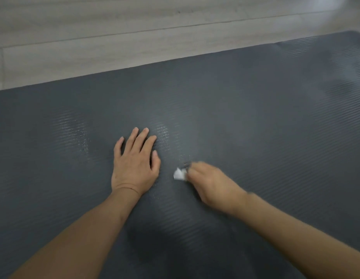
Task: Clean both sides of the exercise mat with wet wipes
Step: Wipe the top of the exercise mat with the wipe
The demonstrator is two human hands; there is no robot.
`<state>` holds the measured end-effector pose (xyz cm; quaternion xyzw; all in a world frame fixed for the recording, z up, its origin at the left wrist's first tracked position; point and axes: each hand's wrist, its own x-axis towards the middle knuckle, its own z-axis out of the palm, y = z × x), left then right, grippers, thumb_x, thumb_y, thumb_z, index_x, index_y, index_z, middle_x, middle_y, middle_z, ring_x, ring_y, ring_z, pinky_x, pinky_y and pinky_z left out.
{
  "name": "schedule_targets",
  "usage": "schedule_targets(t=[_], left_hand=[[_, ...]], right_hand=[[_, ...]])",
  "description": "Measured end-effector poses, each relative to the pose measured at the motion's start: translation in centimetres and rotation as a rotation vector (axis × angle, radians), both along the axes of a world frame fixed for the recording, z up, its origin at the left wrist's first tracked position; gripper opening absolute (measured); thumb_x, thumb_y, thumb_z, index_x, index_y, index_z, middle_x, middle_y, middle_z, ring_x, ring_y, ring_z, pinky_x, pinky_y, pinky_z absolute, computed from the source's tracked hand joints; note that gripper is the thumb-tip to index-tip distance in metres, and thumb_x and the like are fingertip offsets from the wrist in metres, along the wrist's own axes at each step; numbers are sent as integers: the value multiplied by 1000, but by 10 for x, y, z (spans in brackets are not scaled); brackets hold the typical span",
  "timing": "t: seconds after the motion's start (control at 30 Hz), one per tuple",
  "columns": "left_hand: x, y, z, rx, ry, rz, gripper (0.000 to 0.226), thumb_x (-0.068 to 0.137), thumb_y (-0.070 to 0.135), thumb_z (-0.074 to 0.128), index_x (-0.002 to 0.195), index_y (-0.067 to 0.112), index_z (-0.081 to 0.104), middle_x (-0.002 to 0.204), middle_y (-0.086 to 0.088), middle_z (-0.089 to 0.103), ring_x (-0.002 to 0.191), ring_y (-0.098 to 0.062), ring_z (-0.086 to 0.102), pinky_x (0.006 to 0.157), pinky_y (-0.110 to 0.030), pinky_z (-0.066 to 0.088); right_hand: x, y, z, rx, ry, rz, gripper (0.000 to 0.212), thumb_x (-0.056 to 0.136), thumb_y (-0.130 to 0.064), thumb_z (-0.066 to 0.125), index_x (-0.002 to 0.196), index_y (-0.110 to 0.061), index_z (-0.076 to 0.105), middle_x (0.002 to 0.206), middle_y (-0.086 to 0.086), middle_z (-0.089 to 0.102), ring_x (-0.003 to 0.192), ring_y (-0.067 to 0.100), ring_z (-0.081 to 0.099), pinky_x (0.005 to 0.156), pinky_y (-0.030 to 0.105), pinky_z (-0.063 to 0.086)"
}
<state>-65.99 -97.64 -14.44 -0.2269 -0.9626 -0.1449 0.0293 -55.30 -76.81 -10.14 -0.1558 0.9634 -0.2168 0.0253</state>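
I see the floor [114, 27] first, pale wood-look planks running beyond the fingertips of both hands, with seams between the boards. No container shows anywhere in my view.

On the floor lies the exercise mat [255, 121], dark grey and finely ribbed, spread flat under both hands and filling most of what I can see. Its far edge runs in a slanted line ahead of the fingertips, and a rounded corner shows far off past the right hand, up and outward. The mat carries on out of view to the outside of each hand and back toward me beneath the forearms. Shiny streaks catch the light just ahead of the left hand's fingers and on the outer side of that hand. There is wide bare mat ahead of both hands up to that far edge, and more of it outward from the right hand.

My left hand [134, 164] rests palm down on the mat, fingers straight and slightly spread, grasping nothing.

My right hand [213, 186] is just beside it, blurred, its fingers curled around a small white wet wipe [179, 174] that pokes out toward the left hand and sits against the mat.
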Motion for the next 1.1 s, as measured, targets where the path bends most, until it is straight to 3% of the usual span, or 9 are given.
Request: schedule_targets(t=[0.2, 0.3, 0.4, 0.5, 0.6, 0.73, 0.97, 1.03, 1.1], left_hand=[[1, -2, 1, 82, 154, -163, 31, 93, 28, 48, 112, 21, 72, 112, -3, 62, 107, -29, 59, 98, -44, 37], [16, -9, 5, 33, 94, -166, 39, 96, 30, 45, 123, 22, 71, 125, -5, 64, 116, -31, 59, 100, -44, 36], [45, -12, 20, -79, -84, -108, 59, 100, 50, 31, 149, 24, 54, 156, -7, 46, 145, -27, 38, 119, -49, 26], [65, -6, 35, -280, -426, -112, 106, 86, 90, 26, 165, 27, -5, 173, -4, -15, 158, -25, -17, 124, -60, -5], [71, 7, 40, -463, -658, -148, 147, 61, 103, 44, 147, 22, -44, 146, -6, -61, 138, -29, -54, 114, -74, -18], [64, 16, 42, -483, -781, -106, 158, 57, 99, 58, 141, 21, -51, 133, -5, -70, 130, -31, -60, 109, -78, -20], [63, 18, 51, -524, -850, -112, 156, 59, 98, 58, 136, 22, -54, 130, -4, -72, 127, -32, -62, 109, -78, -21], [63, 19, 53, -534, -864, -109, 155, 60, 98, 59, 134, 23, -54, 130, -4, -72, 127, -32, -62, 109, -78, -22], [64, 19, 53, -546, -855, -105, 154, 60, 98, 59, 134, 23, -54, 130, -3, -72, 127, -31, -62, 109, -77, -22]], right_hand=[[68, 12, -3, 81, 34, 17, 7, 97, -8, 56, 91, -10, 59, 91, 5, 52, 79, 25, 50, 71, 33, 46], [40, 66, -8, 183, 97, -280, 13, 93, -6, 55, 81, -9, 54, 84, 12, 51, 76, 35, 53, 66, 45, 47], [30, 122, -3, 181, 89, -809, 16, 93, -6, 56, 78, -4, 52, 84, 18, 53, 74, 42, 54, 63, 45, 41], [30, 94, -3, 78, 117, -1078, 17, 94, -8, 55, 78, -3, 53, 84, 18, 56, 74, 41, 55, 64, 44, 41], [35, 11, -11, -10, 149, -788, 16, 90, -3, 58, 76, -7, 50, 79, 13, 52, 69, 36, 52, 61, 44, 43], [45, 8, -12, 120, 120, -319, 8, 91, -10, 52, 83, -11, 49, 84, 10, 51, 74, 31, 53, 58, 41, 45], [23, 126, -1, 157, 94, -1199, 8, 93, -5, 52, 90, 0, 57, 94, 24, 59, 81, 45, 58, 69, 48, 44], [18, 58, -9, 78, 141, -1107, 3, 86, 0, 60, 88, -2, 62, 87, 20, 62, 76, 40, 61, 66, 43, 49], [30, -21, -16, 14, 121, -745, 18, 74, 2, 70, 86, -7, 59, 80, 13, 60, 70, 34, 59, 60, 38, 50]])
